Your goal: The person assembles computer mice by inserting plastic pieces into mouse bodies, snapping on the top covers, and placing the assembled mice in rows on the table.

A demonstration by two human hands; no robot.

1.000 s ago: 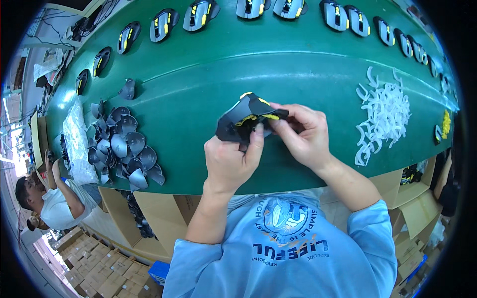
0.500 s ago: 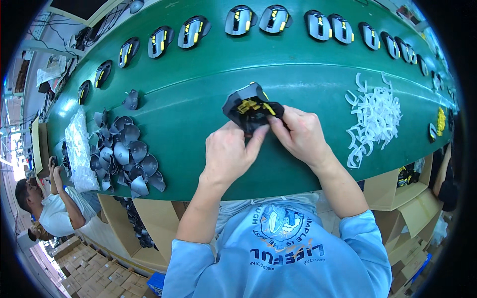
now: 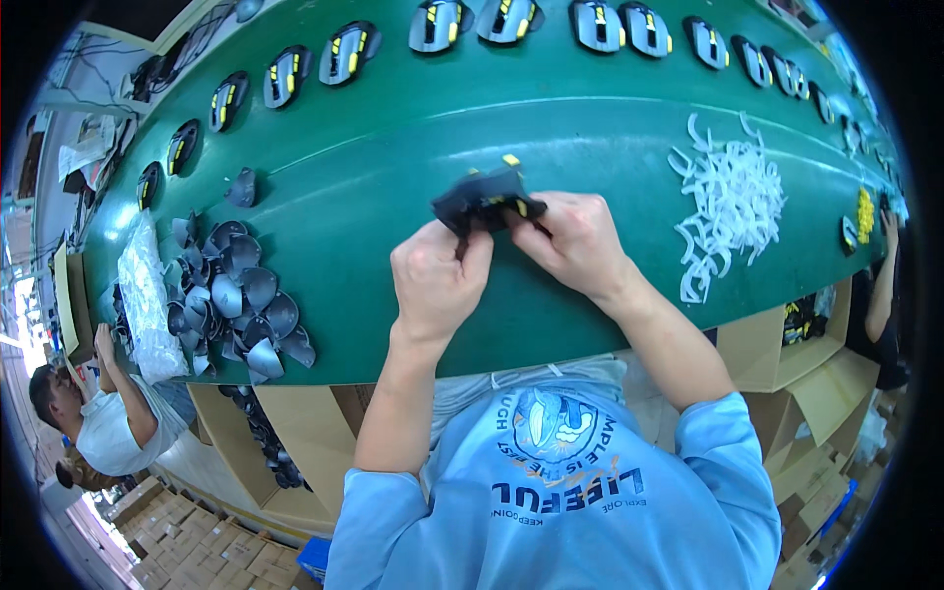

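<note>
A black plastic mouse shell (image 3: 478, 201) with yellow parts is held up between my two hands, tilted over the green table (image 3: 393, 162). My left hand (image 3: 436, 280) pinches its near left edge, thumb against the shell. On the other side, my right hand (image 3: 573, 244) grips the near right edge with thumb and bent fingers. Motion blurs the shell, and my fingers cover part of its underside. One yellow bit (image 3: 510, 159) shows at its far edge. A row of similar grey-and-black mouse shells (image 3: 597, 27) with yellow accents curves along the far side.
Left of my hands lies a pile of dark grey curved covers (image 3: 260, 287), beside a clear plastic bag (image 3: 147, 300). White curved strips (image 3: 733, 211) are heaped at the right, with yellow pieces (image 3: 865, 216) beyond. Cardboard boxes (image 3: 305, 442) stand below the table edge; a co-worker (image 3: 128, 418) is at far left.
The held shell has tipped, so its yellow inside is now mostly hidden. Both hands remain on it. The view has shifted slightly, and another person's arm now reaches the table at far right.
</note>
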